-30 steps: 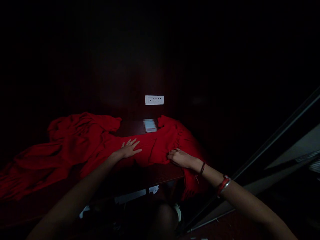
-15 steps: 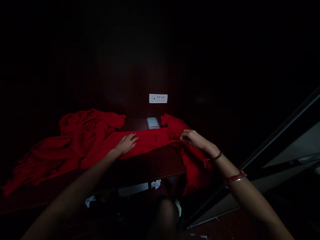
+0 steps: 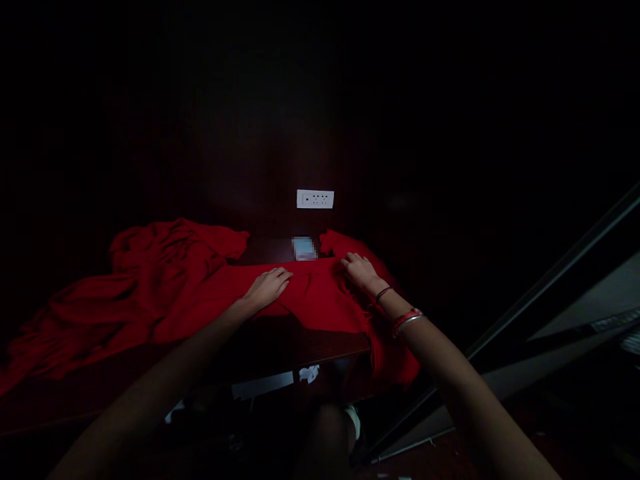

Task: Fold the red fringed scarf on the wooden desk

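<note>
A long red scarf (image 3: 320, 300) with fringed ends is spread across a dark wooden desk (image 3: 260, 347). Its left part lies bunched in loose folds, and at the right a fringed end hangs over the desk's edge. My left hand (image 3: 269, 287) rests palm down on the flattened middle stretch, fingers extended. Over toward the right, my right hand (image 3: 361, 272) has its fingers bent down on the scarf's far edge, closed on the fabric; the fingertips are partly hidden.
Behind the scarf lies a small pale rectangular item (image 3: 304, 248), blurred out. A white socket plate (image 3: 315, 199) is on the dark wall. Under the desk are white papers (image 3: 263, 385) and my knee (image 3: 327, 433). A slanted dark-framed panel (image 3: 555, 273) stands at the right.
My right hand lifted the scarf's near edge, then moved left and back with it, laying the cloth down. The left hand shifted slightly but stayed on the scarf.
</note>
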`<state>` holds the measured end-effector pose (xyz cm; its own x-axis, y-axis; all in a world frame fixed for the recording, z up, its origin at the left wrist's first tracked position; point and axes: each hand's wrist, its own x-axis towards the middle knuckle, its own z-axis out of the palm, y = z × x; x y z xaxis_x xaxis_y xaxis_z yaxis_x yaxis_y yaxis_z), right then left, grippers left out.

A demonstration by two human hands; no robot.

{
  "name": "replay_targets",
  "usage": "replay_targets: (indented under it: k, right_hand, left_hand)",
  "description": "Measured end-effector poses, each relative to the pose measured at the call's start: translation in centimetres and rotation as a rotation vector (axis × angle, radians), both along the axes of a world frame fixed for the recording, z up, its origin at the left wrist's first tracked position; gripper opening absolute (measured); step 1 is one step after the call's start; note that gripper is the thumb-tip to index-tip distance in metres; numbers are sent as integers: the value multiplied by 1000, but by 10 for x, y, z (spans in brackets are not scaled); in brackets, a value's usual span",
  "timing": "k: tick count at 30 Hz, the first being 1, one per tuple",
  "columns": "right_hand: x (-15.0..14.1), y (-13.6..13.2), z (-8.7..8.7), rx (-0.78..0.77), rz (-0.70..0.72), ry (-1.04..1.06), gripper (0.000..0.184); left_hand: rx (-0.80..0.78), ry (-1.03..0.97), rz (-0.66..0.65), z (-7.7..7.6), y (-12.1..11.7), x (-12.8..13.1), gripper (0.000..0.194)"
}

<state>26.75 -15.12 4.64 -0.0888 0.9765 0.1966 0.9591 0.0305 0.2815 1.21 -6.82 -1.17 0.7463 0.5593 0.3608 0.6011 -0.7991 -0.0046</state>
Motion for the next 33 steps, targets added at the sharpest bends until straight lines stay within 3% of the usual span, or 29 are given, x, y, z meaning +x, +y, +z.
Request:
replay_targets:
  k: [3,6,9,13,15,17,21,23,26,33]
  right_hand:
    - [-6,11,-6,9,2,-41,29]
    - [-5,20,-1,39,-12,12,28]
    - [0,20,18,178,-69,207,27]
    - [5,-5,37,389,6,469,25]
    - [5,-28,33,284,154,507,22]
    - [4,-54,19,49,283,495,19]
    - [0,-88,-16,-264,391,379,18]
    - [-2,-94,-26,-302,397,312,19]
    - [-4,-96,-31,-320,402,254,23]
    - [-9,-96,-30,-358,421,154,21]
  left_hand:
    - [9,145,220,-3,14,2,27]
    - [-45,217,312,-4,25,-2,27]
    - [-36,186,299,6,35,-12,28]
    - [-59,78,106,24,44,-30,27]
    - [-107,93,8,22,45,-39,31]
    - [-157,131,-39,11,44,-45,38]
    - [-221,96,-16,-13,44,-51,43]
    - [-206,57,21,-16,45,-51,42]
    - [-137,62,9,-8,39,-48,39]
    - [-23,104,-312,10,-24,-27,31]
